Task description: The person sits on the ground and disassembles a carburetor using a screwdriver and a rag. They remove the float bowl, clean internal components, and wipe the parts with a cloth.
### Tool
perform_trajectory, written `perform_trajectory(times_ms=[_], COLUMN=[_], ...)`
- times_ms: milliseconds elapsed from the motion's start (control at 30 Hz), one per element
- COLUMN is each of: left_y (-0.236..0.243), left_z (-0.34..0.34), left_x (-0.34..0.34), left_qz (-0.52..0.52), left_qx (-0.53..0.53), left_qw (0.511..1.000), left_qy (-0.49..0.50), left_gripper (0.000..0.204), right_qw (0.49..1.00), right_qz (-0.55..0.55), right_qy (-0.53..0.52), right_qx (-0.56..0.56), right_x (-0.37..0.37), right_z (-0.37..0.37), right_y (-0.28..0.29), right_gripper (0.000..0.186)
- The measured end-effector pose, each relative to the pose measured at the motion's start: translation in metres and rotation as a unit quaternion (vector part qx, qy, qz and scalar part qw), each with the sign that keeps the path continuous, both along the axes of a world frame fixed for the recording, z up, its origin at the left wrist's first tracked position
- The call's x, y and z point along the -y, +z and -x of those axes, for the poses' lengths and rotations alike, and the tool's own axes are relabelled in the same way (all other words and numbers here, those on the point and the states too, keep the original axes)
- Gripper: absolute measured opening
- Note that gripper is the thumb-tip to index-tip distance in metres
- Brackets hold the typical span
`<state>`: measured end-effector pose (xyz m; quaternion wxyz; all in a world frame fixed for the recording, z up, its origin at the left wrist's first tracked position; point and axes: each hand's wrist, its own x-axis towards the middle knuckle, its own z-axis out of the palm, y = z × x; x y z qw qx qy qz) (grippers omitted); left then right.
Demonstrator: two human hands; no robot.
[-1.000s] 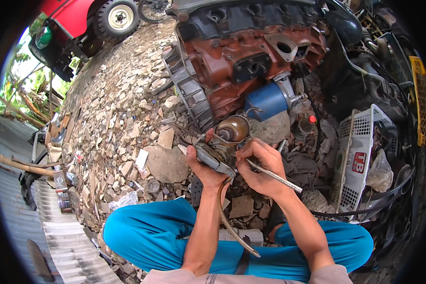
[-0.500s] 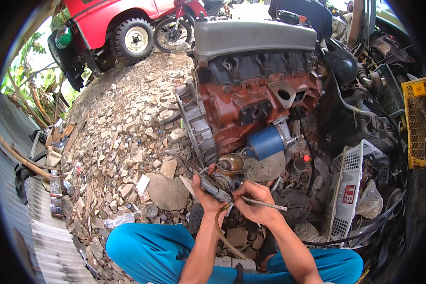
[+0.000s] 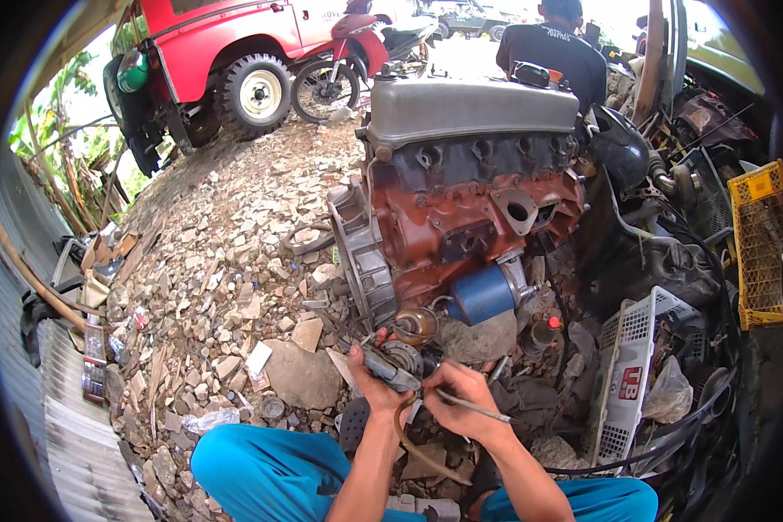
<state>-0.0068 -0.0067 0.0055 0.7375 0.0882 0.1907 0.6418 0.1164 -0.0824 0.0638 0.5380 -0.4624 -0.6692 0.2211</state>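
Observation:
My left hand (image 3: pixel 372 387) is wrapped round a dull metal part (image 3: pixel 393 370) with round ribbed fittings, just below an amber bowl (image 3: pixel 416 322); whether the bowl is attached to it cannot be made out. A bent tan hose (image 3: pixel 426 457) hangs from under the part. My right hand (image 3: pixel 465 402) is closed on a slim metal rod (image 3: pixel 489 412), its fingers at the right side of the held part. Beyond both hands lie a blue cylinder (image 3: pixel 480 297) and a large red-brown engine block (image 3: pixel 413 213) with a grey cover (image 3: pixel 470 109).
Broken rubble (image 3: pixel 217 296) covers the ground. A white crate (image 3: pixel 611 426), red-capped bottle (image 3: pixel 539 339) and yellow crate (image 3: pixel 744 313) stand rightward. Corrugated sheets (image 3: pixel 70 418) edge the left. Behind are a red vehicle (image 3: pixel 209 43), a motorbike (image 3: pixel 365 56) and another person's back (image 3: pixel 552 61).
The view has tilted upward, bringing the motorbike, vehicles and other person into sight, so my hands sit lower in the picture. Both hands keep their holds, with little change in pose.

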Motion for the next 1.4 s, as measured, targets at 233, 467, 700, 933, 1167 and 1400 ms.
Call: perform_trajectory(times_ms=[233, 467, 700, 933, 1167, 1400], left_y=[0.011, 0.022, 0.028, 0.021, 0.031, 0.029], left_z=[0.002, 0.008, 0.003, 0.009, 0.016, 0.020], left_x=[-0.001, 0.002, 0.005, 0.007, 0.014, 0.015], left_qz=[0.001, 0.016, -0.038, -0.076, -0.119, -0.165], left_qx=[-0.020, 0.053, 0.013, -0.018, 0.001, -0.031], left_qw=[1.000, 0.998, 0.999, 0.997, 0.992, 0.985], left_qy=[0.008, 0.006, 0.005, -0.018, -0.041, -0.049], left_gripper=[0.061, 0.065, 0.068, 0.077, 0.083, 0.091], right_qw=[0.999, 0.992, 0.997, 0.994, 0.999, 0.997], right_qz=[-0.005, 0.017, 0.061, -0.037, -0.050, -0.078], right_qy=[-0.034, -0.116, 0.041, -0.099, 0.002, -0.008], right_qx=[-0.030, -0.054, -0.020, -0.029, 0.007, 0.011], right_x=[0.002, -0.010, 0.007, 0.001, 0.019, 0.019], right_z=[0.007, -0.022, -0.002, -0.033, -0.021, 0.008], right_y=[-0.007, -0.024, 0.016, 0.013, 0.055, 0.048], right_gripper=[0.013, 0.009, 0.010, 0.014, 0.015, 0.016])
